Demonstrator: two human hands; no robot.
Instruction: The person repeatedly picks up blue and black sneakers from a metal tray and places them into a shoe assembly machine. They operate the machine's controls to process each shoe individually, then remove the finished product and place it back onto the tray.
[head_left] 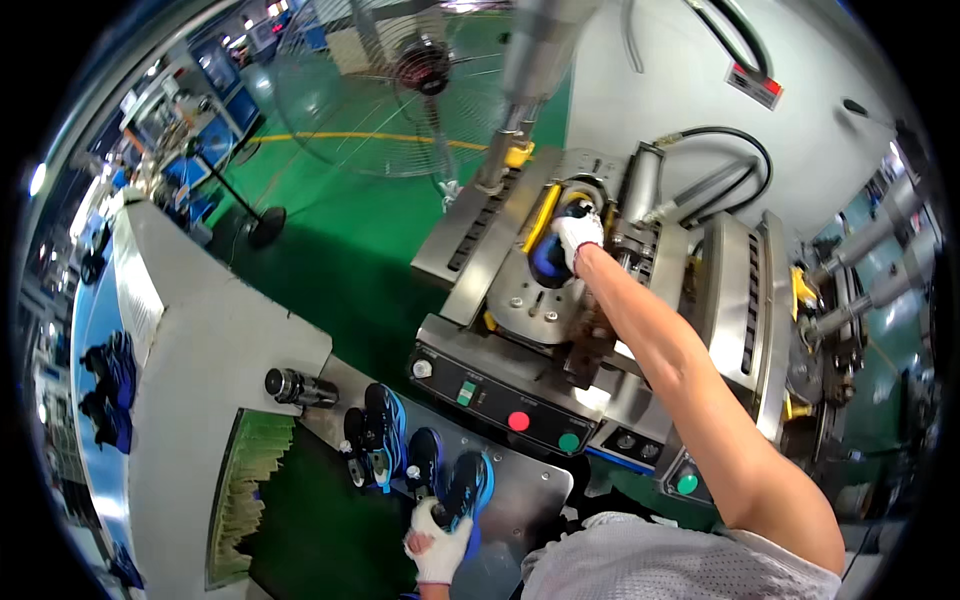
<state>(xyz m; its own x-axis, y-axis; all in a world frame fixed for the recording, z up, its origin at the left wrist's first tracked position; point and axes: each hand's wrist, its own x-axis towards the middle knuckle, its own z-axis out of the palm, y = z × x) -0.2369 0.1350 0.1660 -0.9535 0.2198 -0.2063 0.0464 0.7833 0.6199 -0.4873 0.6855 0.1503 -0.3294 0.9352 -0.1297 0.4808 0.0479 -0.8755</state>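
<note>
Overhead: steel press bench (pixel 520 500) on green factory floor (pixel 340 250); right hand (pixel 577 233) grasping dark shoe (pixel 548 258) in mould, left hand (pixel 437 545) gripping blue-black shoe (pixel 466 490) at bench's near edge; fingers hidden.

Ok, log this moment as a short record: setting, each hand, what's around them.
setting: metal press machine on a green factory floor
right hand: white-gloved right hand, arm stretched out, on a dark blue shoe sitting in the press
left hand: white-gloved left hand gripping a blue and black shoe on the steel shelf
nearby: more shoes on the shelf, a red button, a standing fan behind
</note>
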